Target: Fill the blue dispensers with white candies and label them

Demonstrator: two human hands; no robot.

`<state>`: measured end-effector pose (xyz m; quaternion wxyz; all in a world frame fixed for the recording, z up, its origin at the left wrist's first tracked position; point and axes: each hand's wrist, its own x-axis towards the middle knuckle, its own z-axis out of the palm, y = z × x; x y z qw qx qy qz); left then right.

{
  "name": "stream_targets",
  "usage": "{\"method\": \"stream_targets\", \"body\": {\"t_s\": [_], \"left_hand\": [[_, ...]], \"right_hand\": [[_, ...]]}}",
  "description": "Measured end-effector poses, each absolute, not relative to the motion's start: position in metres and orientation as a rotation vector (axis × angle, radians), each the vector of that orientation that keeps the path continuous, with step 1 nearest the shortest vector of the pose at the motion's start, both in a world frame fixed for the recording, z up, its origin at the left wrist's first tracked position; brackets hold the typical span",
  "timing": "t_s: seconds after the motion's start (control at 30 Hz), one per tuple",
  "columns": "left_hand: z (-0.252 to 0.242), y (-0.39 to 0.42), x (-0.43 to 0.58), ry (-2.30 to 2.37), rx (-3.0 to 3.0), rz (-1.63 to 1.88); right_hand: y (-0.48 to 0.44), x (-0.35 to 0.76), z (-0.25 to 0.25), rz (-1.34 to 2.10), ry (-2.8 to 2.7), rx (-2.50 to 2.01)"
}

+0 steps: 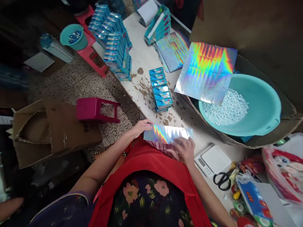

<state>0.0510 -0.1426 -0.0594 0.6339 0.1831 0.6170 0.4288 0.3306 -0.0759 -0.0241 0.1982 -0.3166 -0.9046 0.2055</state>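
A folded holographic sheet (165,133) lies at the near edge of the white table (142,60), over my lap. My left hand (141,126) grips its left end with fingers curled around the edge. My right hand (184,149) presses down on its right part, fingers closed over the fold. Behind it a short stack of small blue boxes (161,90) stands on the table. A larger holographic sheet (206,72) leans over the rim of a teal basin (262,107) holding small white pieces (228,108).
Tall stacks of blue boxes (115,41) stand at the far left of the table, more boxes (158,26) and holographic sheets (172,49) farther back. A small scale (211,159), scissors (223,179) and packaged goods (254,195) lie at right. A pink stool (94,108) and cardboard (49,129) sit on the floor.
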Motion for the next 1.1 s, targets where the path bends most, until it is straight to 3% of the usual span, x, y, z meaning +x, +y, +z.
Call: {"method": "stream_targets", "body": {"t_s": [0.1,0.17,0.27,0.33,0.63,0.83,0.93,1.1], "left_hand": [[-0.048,-0.162,0.039,1.473,0.455,1.061],[-0.04,-0.174,0.035,1.503,0.461,1.105],[-0.027,-0.192,0.03,1.58,0.481,1.182],[-0.019,-0.203,0.027,1.663,0.487,1.232],[0.008,-0.261,0.006,1.965,0.559,1.31],[0.022,-0.276,0.026,2.522,1.123,0.976],[0.015,-0.261,0.047,2.348,1.47,0.756],[-0.007,-0.24,0.063,2.209,1.332,0.628]], "right_hand": [[-0.049,0.318,-0.017,0.764,-2.34,-1.255],[-0.032,0.307,-0.016,1.135,-2.163,-1.394],[-0.018,0.285,-0.018,1.695,-1.826,-1.367],[-0.019,0.269,-0.017,1.82,-1.663,-1.327],[-0.06,0.229,-0.018,1.784,-1.652,-1.15],[-0.106,0.206,-0.021,1.706,-1.925,-1.075],[-0.124,0.194,-0.014,1.752,-2.059,-1.016],[-0.119,0.189,0.001,1.601,-2.25,-1.151]]}}
